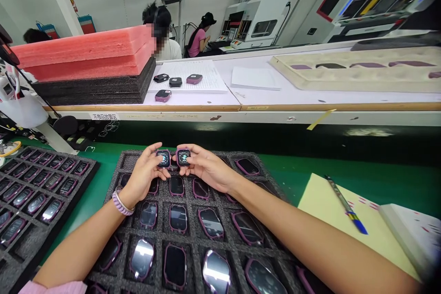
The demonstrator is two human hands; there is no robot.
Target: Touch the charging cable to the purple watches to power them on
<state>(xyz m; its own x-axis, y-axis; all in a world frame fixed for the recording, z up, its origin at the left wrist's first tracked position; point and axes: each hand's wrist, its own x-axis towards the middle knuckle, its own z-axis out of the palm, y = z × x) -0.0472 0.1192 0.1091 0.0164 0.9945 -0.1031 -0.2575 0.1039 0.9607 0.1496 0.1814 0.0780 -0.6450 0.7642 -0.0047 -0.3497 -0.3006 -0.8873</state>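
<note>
My left hand (146,170) grips a purple-framed smartwatch (163,158) between thumb and fingers, its round dial lit. Close beside it, my right hand (203,165) pinches a second smartwatch (183,157) of the same kind, also with a lit dial. Both are held side by side, strapless, screens toward me. Beneath my hands lies a dark grey foam tray (161,220) with smartwatches in its compartments, most with dark or glare-covered screens. My forearms and hands hide part of this tray.
At left, another foam tray (31,234) holds several watches. A shelf (255,96) ahead carries red foam slabs (86,53), loose watches (175,82) and a cream tray (292,73). A pen (346,204) rests on yellow paper (317,202) at right. People sit beyond the shelf.
</note>
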